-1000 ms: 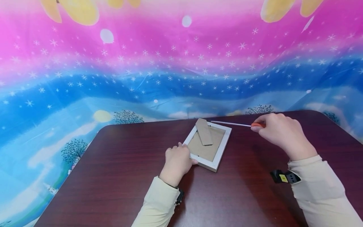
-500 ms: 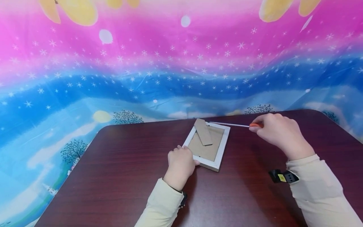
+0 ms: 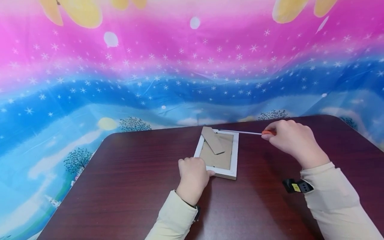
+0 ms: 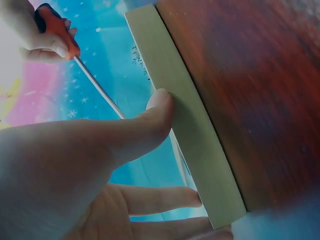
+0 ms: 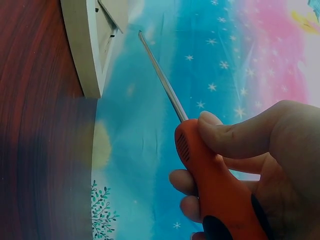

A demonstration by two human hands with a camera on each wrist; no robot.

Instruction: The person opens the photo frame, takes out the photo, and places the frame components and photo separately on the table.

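Note:
A white photo frame (image 3: pixel 235 153) lies face down near the far edge, its brown backing board (image 3: pixel 223 161) and slanted stand leg (image 3: pixel 214 142) facing up. My left hand (image 3: pixel 193 175) grips its near left corner; in the left wrist view the thumb presses the pale side of the frame (image 4: pixel 187 115). My right hand (image 3: pixel 295 141) holds an orange-and-black screwdriver (image 5: pixel 200 160) by its handle. The shaft points left, and in the head view its tip appears over the frame's far rim. In the right wrist view the tip looks apart from the frame.
A dark red-brown wooden table (image 3: pixel 126 180) carries the frame. Right behind its far edge hangs a pink and blue cloth (image 3: pixel 174 83) with snowflakes. A black band with a yellow label (image 3: pixel 297 186) sits at the right wrist.
The frame has turned counterclockwise, its near end swinging right with my left hand and its far end left. My right hand and the screwdriver have shifted slightly left.

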